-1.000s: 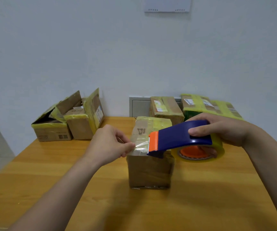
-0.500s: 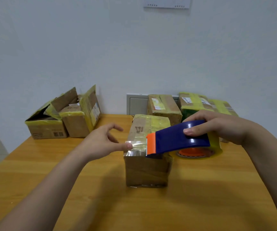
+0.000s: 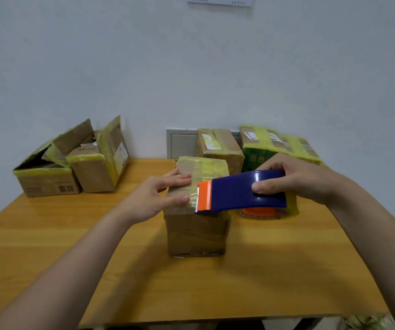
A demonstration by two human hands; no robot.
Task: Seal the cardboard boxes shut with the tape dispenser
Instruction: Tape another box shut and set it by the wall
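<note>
The cardboard box (image 3: 196, 232) is standing mid-table (image 3: 72, 234). The left hand (image 3: 153, 198) is pressing its straight fingers on the box top, apparently on the tape end. The right hand (image 3: 296, 179) is gripping the blue tape dispenser (image 3: 239, 194) at the box's 3 o'clock edge. Opened boxes (image 3: 49, 179) are sitting at 10 o'clock.
</note>
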